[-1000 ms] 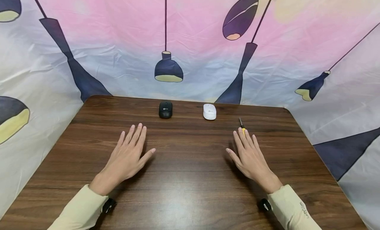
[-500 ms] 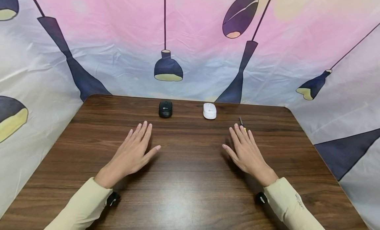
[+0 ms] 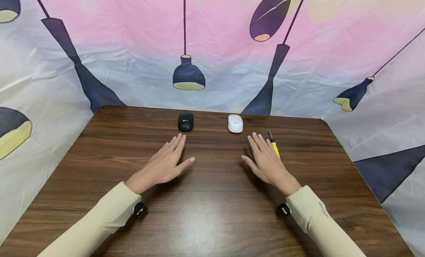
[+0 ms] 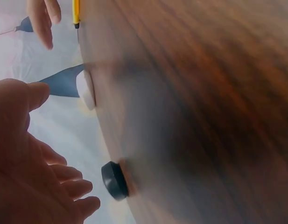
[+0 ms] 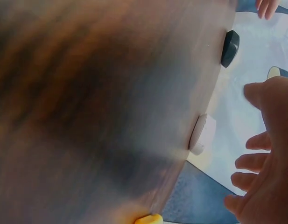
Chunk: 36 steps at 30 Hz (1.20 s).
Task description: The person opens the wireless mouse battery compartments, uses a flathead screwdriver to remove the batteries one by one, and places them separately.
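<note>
My left hand (image 3: 165,163) hovers palm down over the table, its fingers extended and the thumb spread, fingertips just short of a black computer mouse (image 3: 185,121). Over on the other side, my right hand (image 3: 266,162) is likewise held flat above the wood with straight fingers. It lies nearest to a screwdriver (image 3: 275,148) with a yellow handle, whose lower end is partly hidden behind the hand. Between and beyond both hands sits a white computer mouse (image 3: 235,124). Both wrist views show a gap between palm and table. Neither hand holds anything.
The dark wood-grain table (image 3: 206,198) has its far edge just behind the two mice. A printed cloth backdrop (image 3: 219,65) with lamp shapes hangs around the back and sides. Each wrist wears a small black device (image 3: 139,209) at its cuff.
Both hands have moved forward and inward, the left one coming close to the black mouse. The right hand has shifted left, uncovering more of the screwdriver's yellow handle.
</note>
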Available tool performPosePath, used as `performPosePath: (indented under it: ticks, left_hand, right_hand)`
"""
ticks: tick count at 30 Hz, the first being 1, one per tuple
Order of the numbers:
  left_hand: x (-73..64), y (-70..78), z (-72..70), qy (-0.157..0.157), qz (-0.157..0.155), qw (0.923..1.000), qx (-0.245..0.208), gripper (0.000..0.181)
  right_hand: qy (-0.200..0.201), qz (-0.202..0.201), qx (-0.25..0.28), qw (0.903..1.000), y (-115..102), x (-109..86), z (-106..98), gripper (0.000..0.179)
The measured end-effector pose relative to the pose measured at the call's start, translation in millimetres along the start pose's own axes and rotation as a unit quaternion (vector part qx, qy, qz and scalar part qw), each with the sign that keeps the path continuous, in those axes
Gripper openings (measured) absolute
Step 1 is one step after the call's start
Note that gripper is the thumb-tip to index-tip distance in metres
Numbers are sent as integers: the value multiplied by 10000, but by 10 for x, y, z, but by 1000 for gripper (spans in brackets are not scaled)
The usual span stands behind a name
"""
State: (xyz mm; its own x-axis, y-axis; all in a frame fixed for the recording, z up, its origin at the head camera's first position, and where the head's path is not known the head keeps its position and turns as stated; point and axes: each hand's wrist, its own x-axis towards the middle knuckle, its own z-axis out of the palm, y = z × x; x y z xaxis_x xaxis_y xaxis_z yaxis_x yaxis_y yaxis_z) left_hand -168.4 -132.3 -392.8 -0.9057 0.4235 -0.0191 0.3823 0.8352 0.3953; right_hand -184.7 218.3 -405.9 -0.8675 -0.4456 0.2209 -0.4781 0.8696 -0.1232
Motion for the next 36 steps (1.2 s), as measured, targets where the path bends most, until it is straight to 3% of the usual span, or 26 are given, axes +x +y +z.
performPosePath:
  ticks: [11,18,23,30,36]
  left_hand:
    - [362,58,61,-311,47,9991,-298,82]
    - [560,98,101,-500,87,9985,-227,77]
    - [686,119,126,-575,96,9978,-314,74]
    - [764,80,118,-509,64,9978,-422,72]
    - [755,57,108,-523,40,9977,-431,72]
  right_hand:
    - [-558,265,818,9947,16,369,50,72]
    - [-875,907,1570,9795,67,670,116,71]
    - [-852,1196,1906,9706,145,865,171,72]
    - [-805,1299,2206,9633,172,1054,274,74]
    - [-726,1367,2071,9660,151,1100,318,67]
